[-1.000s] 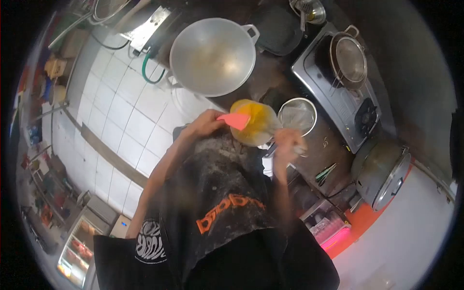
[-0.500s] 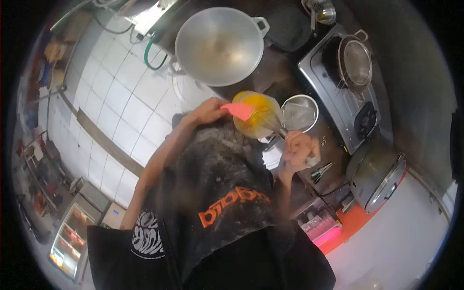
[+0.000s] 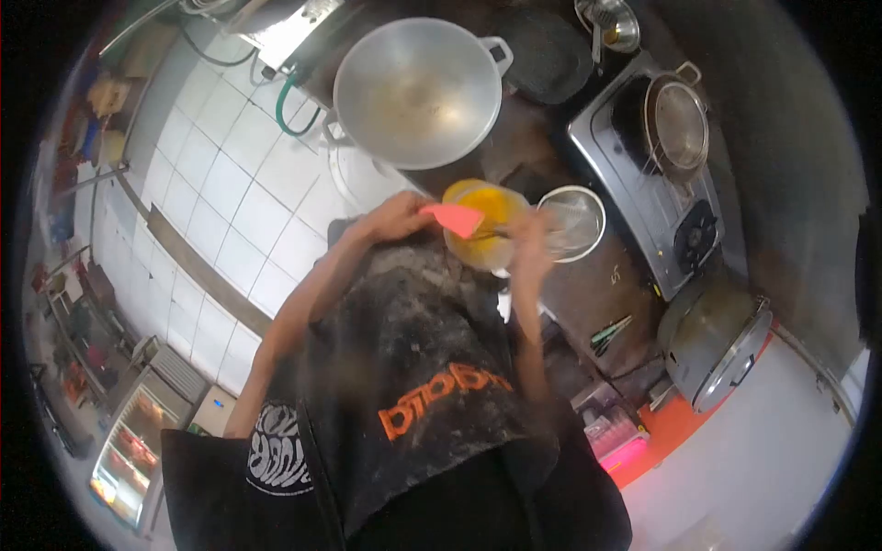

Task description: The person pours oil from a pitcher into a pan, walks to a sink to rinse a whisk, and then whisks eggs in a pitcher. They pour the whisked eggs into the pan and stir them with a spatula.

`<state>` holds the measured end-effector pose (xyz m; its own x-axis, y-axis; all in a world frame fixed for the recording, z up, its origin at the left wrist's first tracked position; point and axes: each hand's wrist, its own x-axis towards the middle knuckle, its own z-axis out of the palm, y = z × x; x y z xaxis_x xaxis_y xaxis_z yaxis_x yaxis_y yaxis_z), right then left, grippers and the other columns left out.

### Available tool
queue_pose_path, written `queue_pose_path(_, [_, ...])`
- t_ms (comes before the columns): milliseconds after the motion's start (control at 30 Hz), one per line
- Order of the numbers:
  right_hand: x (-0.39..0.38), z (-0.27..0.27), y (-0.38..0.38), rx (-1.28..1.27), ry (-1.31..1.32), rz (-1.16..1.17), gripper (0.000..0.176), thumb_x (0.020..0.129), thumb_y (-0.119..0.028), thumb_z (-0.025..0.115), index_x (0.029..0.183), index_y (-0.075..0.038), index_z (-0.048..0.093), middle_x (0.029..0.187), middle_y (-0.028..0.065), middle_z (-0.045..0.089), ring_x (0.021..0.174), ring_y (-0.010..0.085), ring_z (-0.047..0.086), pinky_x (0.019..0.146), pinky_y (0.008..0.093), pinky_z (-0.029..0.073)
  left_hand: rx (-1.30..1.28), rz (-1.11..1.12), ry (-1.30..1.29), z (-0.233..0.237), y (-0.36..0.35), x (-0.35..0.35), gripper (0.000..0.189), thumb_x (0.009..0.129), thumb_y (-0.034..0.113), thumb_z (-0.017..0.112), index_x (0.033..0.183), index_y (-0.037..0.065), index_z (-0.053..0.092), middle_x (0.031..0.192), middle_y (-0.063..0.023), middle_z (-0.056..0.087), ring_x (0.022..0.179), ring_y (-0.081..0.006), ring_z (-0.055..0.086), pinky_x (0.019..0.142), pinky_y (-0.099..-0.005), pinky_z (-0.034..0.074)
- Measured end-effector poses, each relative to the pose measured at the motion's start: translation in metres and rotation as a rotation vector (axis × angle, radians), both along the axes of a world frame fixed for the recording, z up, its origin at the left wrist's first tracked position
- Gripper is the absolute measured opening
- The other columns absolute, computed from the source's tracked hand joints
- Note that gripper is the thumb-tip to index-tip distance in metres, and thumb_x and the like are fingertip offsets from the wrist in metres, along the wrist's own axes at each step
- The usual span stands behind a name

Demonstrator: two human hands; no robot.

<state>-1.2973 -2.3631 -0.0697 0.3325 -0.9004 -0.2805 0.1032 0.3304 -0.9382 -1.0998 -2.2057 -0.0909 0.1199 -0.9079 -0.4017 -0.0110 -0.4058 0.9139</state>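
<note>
A pale container (image 3: 466,253) holding yellow-orange liquid (image 3: 491,207) is close to the front of the dark apron. At its left side, my left hand (image 3: 401,217) is closed around the end of a pink flat-bladed tool (image 3: 455,219), whose wide part lies over the container. My right hand (image 3: 529,248), smeared by motion, is closed on a whisk (image 3: 497,230) that reaches into the yellow liquid. Just right of the container is a round mesh strainer (image 3: 573,223), partly behind my right hand.
A large metal wok (image 3: 418,92) stands beyond the container. On the right are a gas stove (image 3: 620,151) with a strainer over a dark pan, a lidded pot (image 3: 703,321), and green-handled scissors (image 3: 610,334). A black pan (image 3: 549,55) sits at the back.
My right hand has moved up and left, nearer the container, with the whisk turned to a flatter angle. My left hand and the pink tool have barely shifted.
</note>
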Motion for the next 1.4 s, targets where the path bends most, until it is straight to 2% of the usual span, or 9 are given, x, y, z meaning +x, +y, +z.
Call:
queue_pose_path(133, [0.005,0.037,-0.008,-0.666,0.333,0.117,0.003,0.081,-0.007,0.061,0.082,-0.005,0.058,0.070,0.0026,0.058,0.064,0.0131,0.054,0.061,0.0284,0.044,0.095,0.014,0.074,0.010,-0.007,-0.001,0.029,0.092,0.019,0.055,0.109,-0.004,0.064,0.082,-0.0063,0.067,0.079,-0.0074,0.055,0.073,-0.0295,0.048])
queue_pose_path(300, [0.017,0.048,-0.003,0.022,-0.111,-0.020,0.012,0.085,-0.007,0.059,0.074,-0.005,0.054,0.068,0.0012,0.057,0.068,0.0118,0.055,0.064,0.0271,0.046,0.108,-0.041,-0.036,0.013,-0.003,0.000,0.030,0.093,0.021,0.054,0.110,-0.002,0.064,0.082,-0.0066,0.067,0.078,-0.0084,0.055,0.074,-0.0295,0.048])
queue_pose_path(433, [-0.013,-0.019,0.005,-0.554,0.424,0.166,0.007,0.092,-0.013,0.057,0.091,-0.006,0.054,0.085,0.0045,0.058,0.078,0.0141,0.056,0.078,0.0279,0.049,0.164,-0.008,-0.058,0.004,-0.003,-0.003,0.028,0.088,0.023,0.056,0.104,0.002,0.066,0.080,-0.0099,0.068,0.074,-0.0174,0.063,0.073,-0.0327,0.049])
queue_pose_path(667, [0.005,0.019,-0.001,-0.288,-0.042,-0.180,0.006,0.086,-0.008,0.059,0.083,-0.003,0.059,0.071,0.0048,0.058,0.066,0.0156,0.056,0.059,0.0273,0.044,0.048,0.025,-0.012,-0.014,0.003,-0.008,0.028,0.089,0.021,0.056,0.106,0.003,0.067,0.087,-0.0086,0.070,0.077,-0.0163,0.063,0.074,-0.0329,0.050])
queue_pose_path(767, [-0.028,-0.051,-0.002,-0.889,0.602,0.009,0.006,0.089,-0.010,0.060,0.091,-0.005,0.057,0.077,0.0038,0.058,0.070,0.0156,0.057,0.065,0.0305,0.050,0.050,0.040,-0.018,0.003,-0.004,-0.011,0.028,0.088,0.021,0.056,0.107,0.003,0.067,0.084,-0.0093,0.070,0.075,-0.0168,0.063,0.074,-0.0331,0.050])
queue_pose_path(933, [0.009,0.015,-0.002,-0.141,-0.204,-0.286,0.007,0.087,-0.007,0.062,0.090,-0.006,0.056,0.085,0.0037,0.059,0.070,0.0124,0.056,0.067,0.0294,0.053,0.052,0.087,0.054,-0.009,0.004,-0.012,0.027,0.090,0.019,0.054,0.107,0.001,0.067,0.079,-0.0065,0.069,0.076,-0.0164,0.065,0.074,-0.0305,0.051])
queue_pose_path(967, [0.009,0.001,0.002,-0.639,0.277,-0.029,0.006,0.087,-0.007,0.060,0.085,-0.008,0.055,0.077,0.0030,0.055,0.069,0.0112,0.055,0.059,0.0247,0.050,0.094,0.052,0.093,0.019,-0.003,-0.005,0.027,0.090,0.018,0.054,0.106,0.001,0.067,0.080,-0.0070,0.070,0.076,-0.0159,0.065,0.074,-0.0305,0.051])
queue_pose_path(1133, [0.022,0.045,-0.002,-0.012,-0.019,-0.156,0.013,0.086,0.000,0.054,0.076,-0.008,0.053,0.066,0.0005,0.050,0.062,0.0098,0.051,0.055,0.0240,0.043,0.072,0.049,0.019,-0.001,0.005,-0.014,0.027,0.088,0.019,0.055,0.105,0.002,0.067,0.085,-0.0097,0.071,0.077,-0.0163,0.066,0.076,-0.0313,0.051])
queue_pose_path(1400, [0.011,0.004,-0.010,-0.147,0.004,0.035,0.023,0.089,-0.006,0.056,0.068,-0.008,0.045,0.068,-0.0017,0.047,0.062,0.0090,0.048,0.055,0.0269,0.042,0.109,0.004,-0.014,0.018,-0.003,-0.004,0.027,0.086,0.019,0.056,0.105,0.003,0.068,0.086,-0.0086,0.071,0.080,-0.0158,0.066,0.076,-0.0315,0.051])
